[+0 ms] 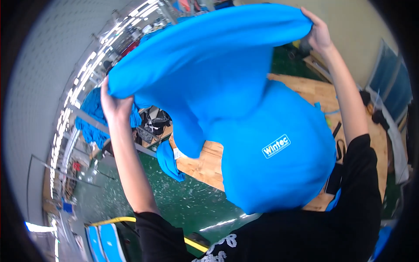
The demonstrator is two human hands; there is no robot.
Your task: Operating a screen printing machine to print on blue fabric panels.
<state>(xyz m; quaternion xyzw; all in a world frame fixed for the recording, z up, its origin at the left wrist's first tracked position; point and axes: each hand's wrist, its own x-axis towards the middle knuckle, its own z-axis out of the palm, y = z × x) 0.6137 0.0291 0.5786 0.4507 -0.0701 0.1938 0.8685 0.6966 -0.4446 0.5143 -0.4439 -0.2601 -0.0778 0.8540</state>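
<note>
Clearly, the left hand (pixel 115 102) and the right hand (pixel 319 37) each grip one end of the blue cloth (pixel 279 118), raised and spread between them. Its lower part covers much of the wooden table (pixel 203 162); whether they touch, I cannot tell. Beyond the table's left edge, the green floor (pixel 131 185) gives open room.
</note>
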